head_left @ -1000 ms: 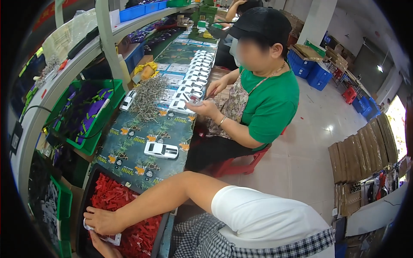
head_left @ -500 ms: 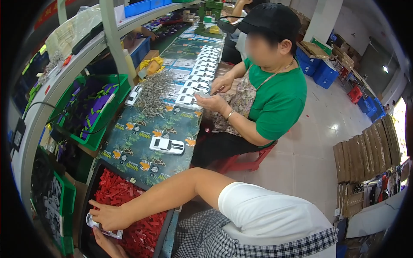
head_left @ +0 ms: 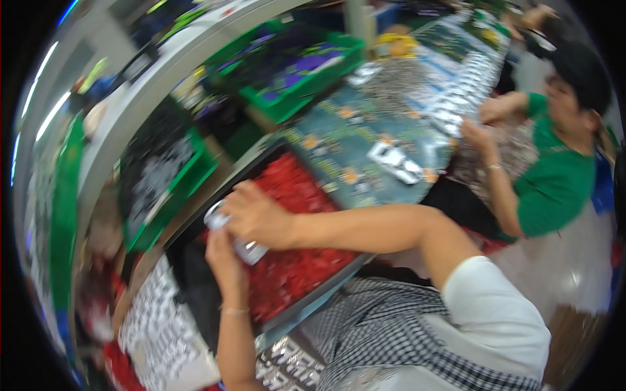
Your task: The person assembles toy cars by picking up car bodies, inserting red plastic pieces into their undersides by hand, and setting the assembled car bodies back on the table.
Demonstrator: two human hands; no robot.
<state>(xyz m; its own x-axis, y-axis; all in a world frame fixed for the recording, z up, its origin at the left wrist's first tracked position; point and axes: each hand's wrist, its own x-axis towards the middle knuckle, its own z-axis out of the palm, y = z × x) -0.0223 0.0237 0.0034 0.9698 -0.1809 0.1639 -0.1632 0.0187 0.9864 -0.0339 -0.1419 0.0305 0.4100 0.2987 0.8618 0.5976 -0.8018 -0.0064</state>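
Note:
A white toy car body (head_left: 251,251) is held over the black tray (head_left: 355,266), which is filled with small red plastic pieces (head_left: 300,251). My right hand (head_left: 259,218) grips it from above, its fingers curled over the far end. My left hand (head_left: 226,260) closes on the same car body from the near left side. Motion blur and the fingers hide much of the body, and I cannot make out whether a red piece is in it. Another white toy car body (head_left: 394,161) with dark windows lies on the patterned table mat beyond the tray.
Green bins (head_left: 280,107) of purple and black parts and another green bin (head_left: 171,207) of grey parts flank the tray. White parts (head_left: 163,332) lie at lower left, silvery parts (head_left: 290,365) near my apron. A co-worker in green (head_left: 554,173) sits right, beside rows of white car bodies (head_left: 466,94).
My view has swung left, so the tray and hands appear nearer the middle. More of my left forearm and the parts at lower left show. Both hands stay on the toy car body.

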